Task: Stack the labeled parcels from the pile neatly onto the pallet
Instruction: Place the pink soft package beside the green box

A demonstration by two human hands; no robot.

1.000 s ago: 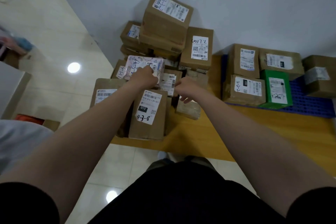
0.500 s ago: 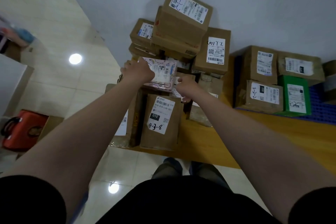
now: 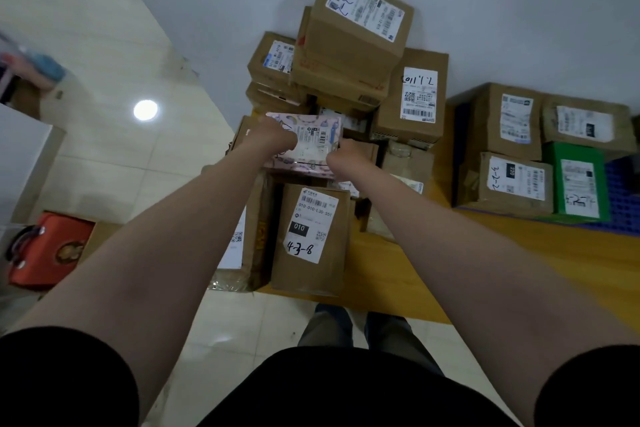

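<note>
A pile of labelled brown parcels (image 3: 356,55) leans against the wall at the centre. In front of it I hold a pink patterned parcel (image 3: 311,142) with a white label. My left hand (image 3: 273,139) grips its left end and my right hand (image 3: 343,161) grips its right end. Below my hands stands a brown parcel marked 4-3-8 (image 3: 308,243). At the right lies the blue pallet (image 3: 620,218), carrying three brown parcels (image 3: 509,125) and a green parcel (image 3: 578,184).
The parcels and pallet sit on a yellow wooden platform (image 3: 519,270) with tiled floor (image 3: 104,45) to its left. An orange case (image 3: 45,250) and a white cabinet edge (image 3: 20,156) are at the far left. My feet stand at the platform's front edge.
Both hands have closed on the pink parcel's ends; my right hand came up from the box below. The view has shifted left, so the pile and pallet sit further right.
</note>
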